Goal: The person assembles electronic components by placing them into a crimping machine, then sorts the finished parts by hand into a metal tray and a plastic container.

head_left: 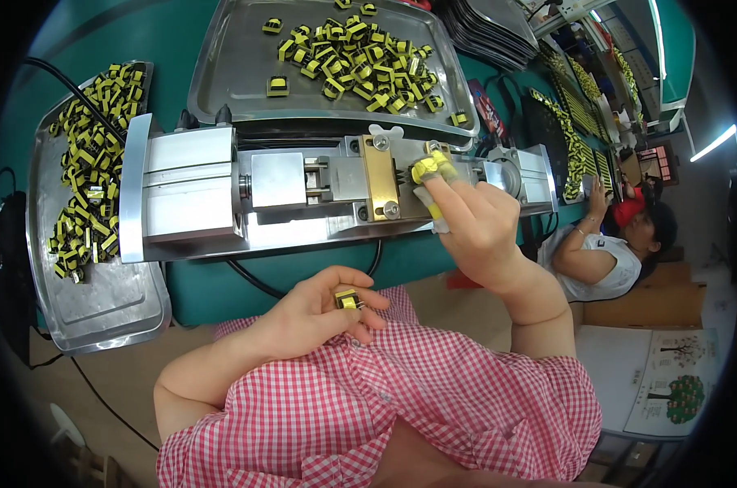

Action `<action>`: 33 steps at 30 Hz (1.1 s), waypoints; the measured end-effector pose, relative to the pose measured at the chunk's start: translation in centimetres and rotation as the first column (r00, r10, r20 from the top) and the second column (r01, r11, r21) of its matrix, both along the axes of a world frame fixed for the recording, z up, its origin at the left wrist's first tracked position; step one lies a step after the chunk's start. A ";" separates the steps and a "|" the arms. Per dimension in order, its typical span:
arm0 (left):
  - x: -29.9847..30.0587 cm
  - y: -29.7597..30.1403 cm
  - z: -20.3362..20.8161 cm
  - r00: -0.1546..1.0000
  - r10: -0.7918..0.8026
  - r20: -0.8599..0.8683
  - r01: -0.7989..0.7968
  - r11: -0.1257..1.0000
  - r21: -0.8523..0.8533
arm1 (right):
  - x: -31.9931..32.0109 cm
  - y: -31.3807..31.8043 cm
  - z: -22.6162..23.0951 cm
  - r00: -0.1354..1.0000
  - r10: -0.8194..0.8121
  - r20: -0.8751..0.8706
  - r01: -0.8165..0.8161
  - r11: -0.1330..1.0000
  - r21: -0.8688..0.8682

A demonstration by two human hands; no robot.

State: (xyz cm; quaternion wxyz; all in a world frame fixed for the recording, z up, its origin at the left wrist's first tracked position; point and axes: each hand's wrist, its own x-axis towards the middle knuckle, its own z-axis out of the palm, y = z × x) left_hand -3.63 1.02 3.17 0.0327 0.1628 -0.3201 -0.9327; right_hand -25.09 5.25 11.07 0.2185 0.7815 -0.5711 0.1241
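Note:
My left hand (323, 315) is curled near my shirt front, holding a small yellow-and-black transformer (348, 300) between thumb and fingers, its metal pins showing. My right hand (471, 224) reaches over a silver bench machine (279, 179). Its fingers are closed at a blurred yellow transformer (423, 170), beside the brass-coloured plate (382, 179) of the fixture. Pale yellow covering wraps some of those fingertips. They partly hide the part and its seat in the machine.
Behind the machine stands a metal tray (238, 81) heaped with similar transformers; another loaded tray (116, 313) is at left. Stacked dark trays (486, 32) sit at the far right. A co-worker (600, 252) sits to the right. A black cable (254, 279) runs below the machine.

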 end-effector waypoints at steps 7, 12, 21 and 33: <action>-0.4 0.3 0.4 0.994 -0.026 -0.106 0.013 0.992 -0.123 | -0.3 -0.1 -0.7 0.998 -0.014 0.058 0.016 0.999 -0.027; -0.2 0.4 0.0 0.993 -0.042 -0.106 0.026 0.988 -0.154 | 0.1 0.1 -0.3 0.998 0.041 -0.055 -0.042 0.999 -0.032; 0.5 0.4 0.5 0.977 0.189 -0.103 -0.209 0.943 -0.258 | 0.6 -0.3 1.6 1.000 -0.009 0.003 0.008 0.990 0.144; 1.3 0.1 -0.3 0.959 0.258 -0.114 -0.281 0.908 -0.312 | -1.7 -1.8 0.5 0.686 -0.130 0.716 -0.091 0.961 0.262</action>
